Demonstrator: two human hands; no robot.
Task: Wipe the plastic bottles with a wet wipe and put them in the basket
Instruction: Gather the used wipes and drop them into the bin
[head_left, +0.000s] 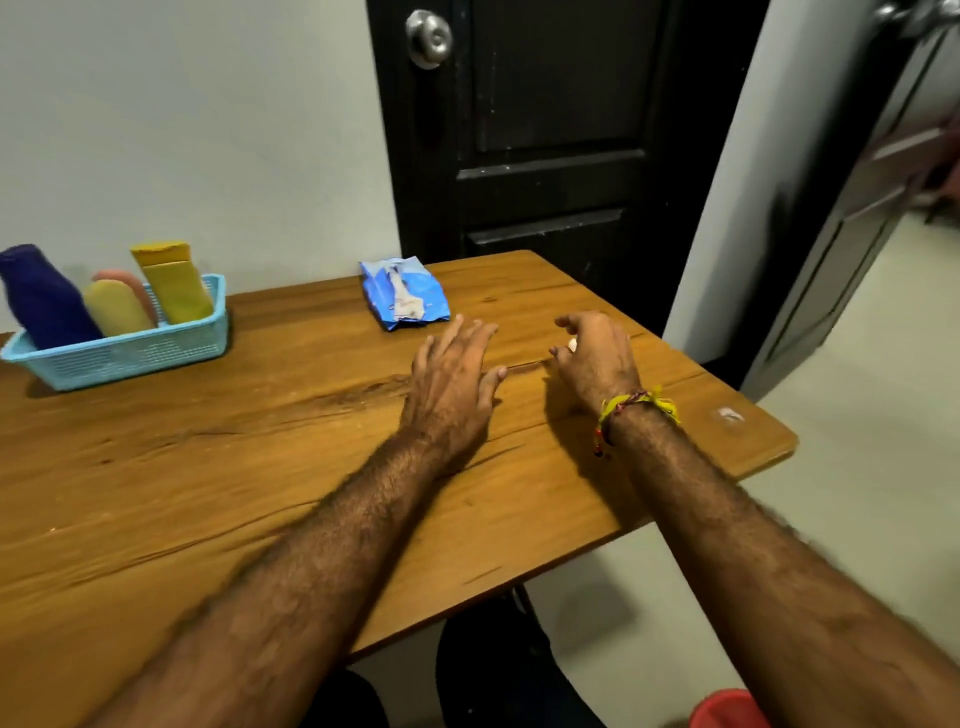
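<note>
A light blue basket (135, 356) stands at the table's far left. In it are a dark blue bottle (39, 296), a yellow bottle (117, 307), a pink bottle (136, 285) behind that one, and a yellow tube (174, 283). A blue wet-wipe pack (405, 299) lies at the table's far edge. My left hand (452, 384) rests flat on the wood, fingers spread, just below the pack. My right hand (597, 358) is curled beside it, and a small white bit shows between its fingers, probably a wadded wipe.
The wooden table (260, 467) ends close to my right wrist. A small shiny patch (730, 414) marks its right corner. A dark door (545, 130) stands behind the table. A red object (727, 709) sits on the floor at the lower right.
</note>
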